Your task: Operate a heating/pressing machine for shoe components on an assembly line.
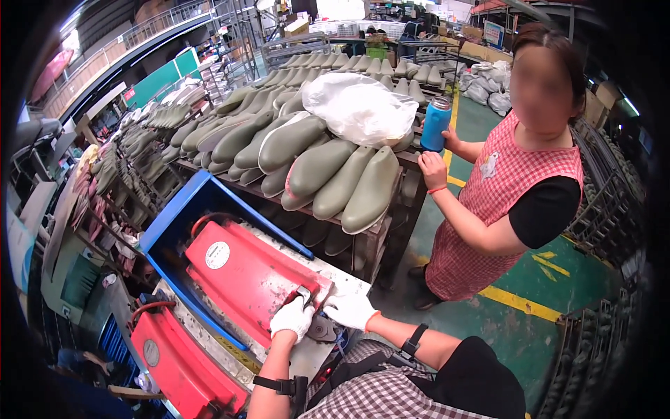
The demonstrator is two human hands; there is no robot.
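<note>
Both my hands wear white gloves and work at the near end of a red machine cover (241, 265). My left hand (292, 318) is curled closed by the cover's end, against a small dark and pale piece that I cannot make out. Just to its right, my right hand (352, 311) has its fingers drawn together at the machine's edge; what they hold, if anything, is hidden. A dark round metal part (322, 328) lies between and below the two hands. Around the red cover runs a blue bin-like frame (174, 202).
A second red machine cover (174, 363) stands at lower left. Ahead, a rack holds many olive-green shoe lasts (366, 188) with a white plastic bag (359, 108) on top. At right stands a person in a red checked apron (474, 230), holding a blue bottle (435, 126).
</note>
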